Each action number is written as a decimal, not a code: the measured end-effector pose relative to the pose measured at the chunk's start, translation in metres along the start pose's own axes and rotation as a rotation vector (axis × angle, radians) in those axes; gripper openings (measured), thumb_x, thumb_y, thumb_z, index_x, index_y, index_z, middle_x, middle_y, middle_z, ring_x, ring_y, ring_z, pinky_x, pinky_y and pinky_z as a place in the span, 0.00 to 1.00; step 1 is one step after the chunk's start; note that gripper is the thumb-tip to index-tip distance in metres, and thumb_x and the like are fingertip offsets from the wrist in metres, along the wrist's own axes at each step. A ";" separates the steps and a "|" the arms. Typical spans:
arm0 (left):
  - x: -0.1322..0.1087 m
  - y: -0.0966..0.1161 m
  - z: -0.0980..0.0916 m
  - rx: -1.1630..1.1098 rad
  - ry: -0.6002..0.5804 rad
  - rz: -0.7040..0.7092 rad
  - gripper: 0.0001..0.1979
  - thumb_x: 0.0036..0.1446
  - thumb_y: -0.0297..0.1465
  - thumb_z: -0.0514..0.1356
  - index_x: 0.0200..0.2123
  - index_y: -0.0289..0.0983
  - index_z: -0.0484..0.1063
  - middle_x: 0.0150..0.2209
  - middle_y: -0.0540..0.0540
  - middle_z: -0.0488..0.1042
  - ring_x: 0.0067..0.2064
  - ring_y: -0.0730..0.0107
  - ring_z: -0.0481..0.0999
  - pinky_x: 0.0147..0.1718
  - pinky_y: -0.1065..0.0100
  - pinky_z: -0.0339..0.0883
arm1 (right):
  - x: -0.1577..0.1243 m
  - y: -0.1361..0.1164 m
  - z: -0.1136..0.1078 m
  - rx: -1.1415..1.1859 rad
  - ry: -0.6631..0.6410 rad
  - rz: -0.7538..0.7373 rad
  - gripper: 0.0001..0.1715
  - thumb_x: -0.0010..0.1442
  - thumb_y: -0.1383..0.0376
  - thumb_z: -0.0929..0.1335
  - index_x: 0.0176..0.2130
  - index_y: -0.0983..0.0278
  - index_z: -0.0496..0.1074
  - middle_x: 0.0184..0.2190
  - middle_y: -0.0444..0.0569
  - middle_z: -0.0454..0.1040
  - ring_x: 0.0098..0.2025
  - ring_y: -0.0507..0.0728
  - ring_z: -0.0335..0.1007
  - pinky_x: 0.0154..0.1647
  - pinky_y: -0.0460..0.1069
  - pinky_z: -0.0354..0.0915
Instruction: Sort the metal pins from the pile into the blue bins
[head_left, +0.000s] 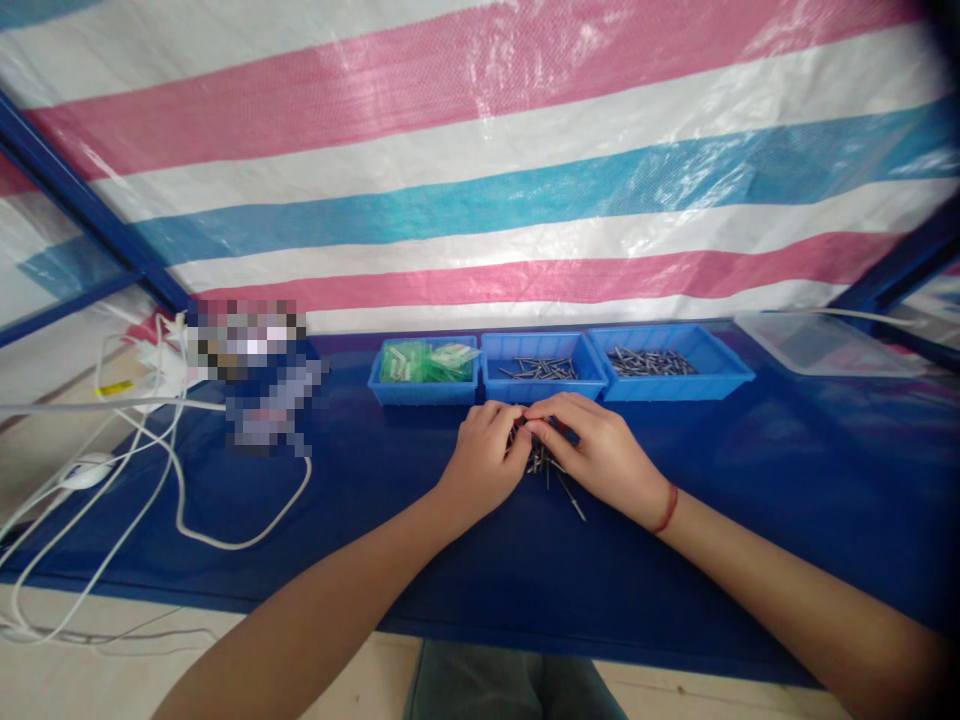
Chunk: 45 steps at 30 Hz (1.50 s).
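Note:
My left hand [486, 445] and my right hand [600, 450] meet fingertip to fingertip just in front of the blue bins. The fingers of both are closed and bent inward, and a small reddish bit shows where they touch; what they grip is too small to make out. Under and between them lies a pile of thin metal pins [538, 460], like nails or blind rivets, partly hidden by the hands. One loose pin [574, 499] sticks out toward me. Similar pins lie in the middle blue bin [544, 392] and the right blue bin [675, 387].
The left blue bin [424, 394] holds green plastic packets [427, 362]. A clear plastic lid [825, 345] lies at the back right of the dark blue table [360, 500]. White cables [180, 490] tangle at the left, beside a blurred-out patch. Striped sheeting [480, 210] hangs behind.

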<state>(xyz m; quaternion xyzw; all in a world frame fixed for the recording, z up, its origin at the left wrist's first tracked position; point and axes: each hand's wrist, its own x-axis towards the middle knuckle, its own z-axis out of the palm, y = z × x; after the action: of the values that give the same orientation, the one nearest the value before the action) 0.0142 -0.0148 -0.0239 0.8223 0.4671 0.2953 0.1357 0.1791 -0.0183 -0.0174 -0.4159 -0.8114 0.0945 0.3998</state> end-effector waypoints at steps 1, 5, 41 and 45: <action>0.000 0.000 0.000 -0.001 -0.007 0.004 0.10 0.62 0.33 0.53 0.42 0.38 0.71 0.41 0.45 0.73 0.45 0.62 0.69 0.47 0.61 0.63 | 0.000 -0.001 -0.001 0.028 0.020 0.016 0.09 0.64 0.64 0.63 0.38 0.61 0.72 0.36 0.49 0.76 0.39 0.57 0.72 0.42 0.52 0.68; 0.000 0.000 -0.003 -0.051 -0.001 0.039 0.09 0.62 0.35 0.55 0.39 0.40 0.74 0.38 0.48 0.74 0.44 0.64 0.70 0.47 0.63 0.62 | -0.003 -0.003 -0.001 0.196 0.132 0.155 0.07 0.61 0.62 0.66 0.37 0.61 0.73 0.35 0.48 0.76 0.35 0.55 0.73 0.38 0.51 0.69; 0.001 0.005 -0.010 -0.583 0.164 -0.083 0.10 0.61 0.33 0.57 0.42 0.38 0.74 0.39 0.46 0.76 0.39 0.70 0.75 0.38 0.71 0.66 | -0.004 -0.004 -0.002 0.364 0.093 0.185 0.04 0.60 0.64 0.68 0.37 0.60 0.73 0.33 0.47 0.72 0.32 0.53 0.67 0.31 0.49 0.65; 0.001 0.005 -0.009 -0.627 0.132 -0.125 0.09 0.60 0.34 0.58 0.42 0.38 0.74 0.39 0.46 0.76 0.39 0.70 0.74 0.37 0.71 0.66 | -0.004 -0.003 -0.005 0.400 0.155 0.197 0.04 0.59 0.63 0.69 0.37 0.60 0.73 0.35 0.48 0.72 0.35 0.54 0.69 0.32 0.49 0.67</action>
<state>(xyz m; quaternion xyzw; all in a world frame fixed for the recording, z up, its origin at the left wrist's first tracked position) 0.0127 -0.0168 -0.0133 0.6892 0.4109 0.4686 0.3696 0.1822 -0.0242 -0.0152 -0.4115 -0.6990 0.2596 0.5241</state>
